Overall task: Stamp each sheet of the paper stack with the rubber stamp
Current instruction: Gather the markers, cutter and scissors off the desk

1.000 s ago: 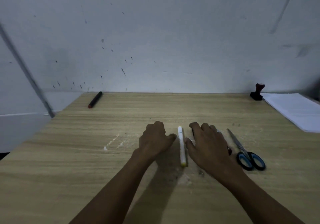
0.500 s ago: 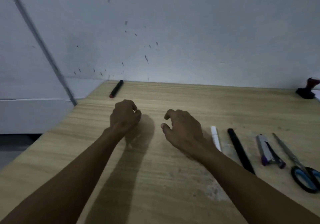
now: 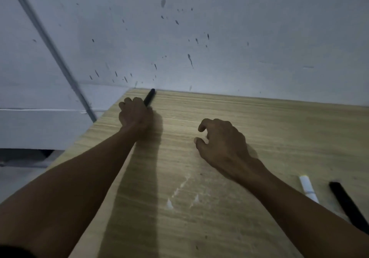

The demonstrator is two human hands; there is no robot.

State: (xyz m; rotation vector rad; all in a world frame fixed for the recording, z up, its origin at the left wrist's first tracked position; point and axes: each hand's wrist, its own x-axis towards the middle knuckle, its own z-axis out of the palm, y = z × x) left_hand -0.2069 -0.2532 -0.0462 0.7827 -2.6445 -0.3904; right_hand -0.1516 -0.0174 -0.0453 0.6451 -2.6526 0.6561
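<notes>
Left hand (image 3: 135, 116) is lying over the near end of a black marker (image 3: 150, 97) at the far left corner of the table (image 3: 279, 130). Fingers are curled down over it, but I cannot tell if they are actually gripping it or just resting on top. The marker's far end is sticking out past the knuckles, pointing at the wall (image 3: 219, 28).

Right hand (image 3: 221, 144) is sitting mid-table, palm down, fingers loosely curled with a narrow gap between thumb and forefinger, holding nothing.

A white pen (image 3: 308, 188) and a black strip-shaped thing (image 3: 348, 204) are lying side by side, apart, at the right edge of the frame, partly hidden behind the right forearm.

Stamp and paper stack: neither is showing in this view, so I can't place them.

Pale scuff marks (image 3: 179, 196) are showing on the wood between the forearms. The wall is speckled with dark spots.
</notes>
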